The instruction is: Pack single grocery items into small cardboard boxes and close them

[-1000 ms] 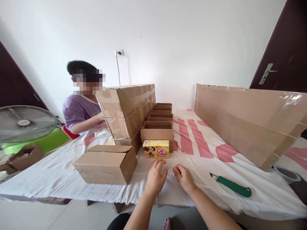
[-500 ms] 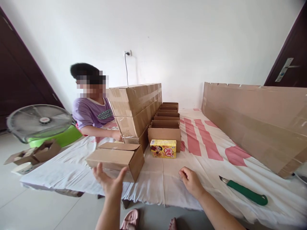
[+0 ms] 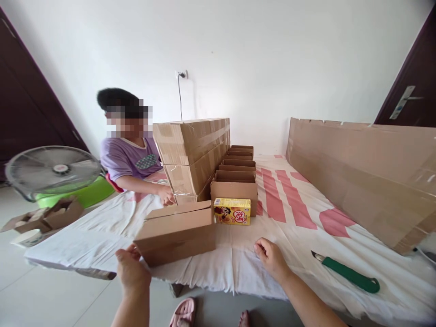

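A long cardboard box (image 3: 179, 243) with its top flaps folded down lies on the cloth near the front edge, slightly slanted. My left hand (image 3: 132, 272) is at its near left corner, fingers bent against the left end and partly hidden there. My right hand (image 3: 270, 256) rests on the cloth to the right, fingers curled in, nothing visible in them. Between the hands and farther back, a yellow snack box (image 3: 232, 212) stands on its side, right by the far end of the cardboard box. Off to the right lies a green utility knife (image 3: 350, 274), blade out.
Taped cartons (image 3: 185, 159) are stacked behind the box, beside a row of open cartons (image 3: 235, 188). A large cardboard sheet (image 3: 357, 168) stands at right. Across the table a person in a purple shirt (image 3: 127, 156) sits near a fan (image 3: 56, 170).
The cardboard box has shifted right and turned, its right end now close to the yellow box. My left hand went from spread fingers to gripping its left corner. My right hand stayed put.
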Demonstrator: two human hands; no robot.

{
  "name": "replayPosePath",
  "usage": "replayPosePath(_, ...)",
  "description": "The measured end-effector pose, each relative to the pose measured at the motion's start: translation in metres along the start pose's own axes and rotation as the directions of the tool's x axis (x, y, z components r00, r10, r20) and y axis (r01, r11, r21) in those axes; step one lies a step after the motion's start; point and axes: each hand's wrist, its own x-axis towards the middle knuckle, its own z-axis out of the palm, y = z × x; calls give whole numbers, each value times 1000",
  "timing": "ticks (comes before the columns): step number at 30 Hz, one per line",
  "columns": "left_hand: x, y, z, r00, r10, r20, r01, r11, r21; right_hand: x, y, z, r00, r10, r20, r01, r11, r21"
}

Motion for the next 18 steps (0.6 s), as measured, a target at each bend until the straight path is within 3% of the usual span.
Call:
replayPosePath(3, -16, 4, 2, 997, -76, 7, 76, 996, -50, 0, 1, 1, 1000, 4, 3, -4, 1000, 1)
replayPosePath(8, -35, 15, 10, 966, -148, 213, 178, 976, -128, 1, 1, 1, 1000, 6, 4, -6, 1000, 11)
replayPosePath(11, -34, 19, 7, 985, -84, 152, 105, 985, -137, 2, 1, 1, 1000, 11, 0, -11, 999, 35)
replayPosePath(13, -33, 23, -1, 973, -142, 179, 161, 983, -93, 2, 1, 1, 1000, 21, -2, -21, 998, 58)
replayPosePath(15, -36, 29, -8, 903, -264, 338, 282, 959, -4, 3, 0, 0, 999, 33, -2, -33, 996, 85)
replayPosePath(16, -40, 33, -11, 836, -315, 450, 328, 943, 50, 3, 0, 0, 999, 40, -2, -40, 994, 101)
replayPosePath(18, -51, 41, -11, 653, -353, 670, 376, 919, 119, 3, -1, 0, 998, 56, -5, -55, 988, 142)
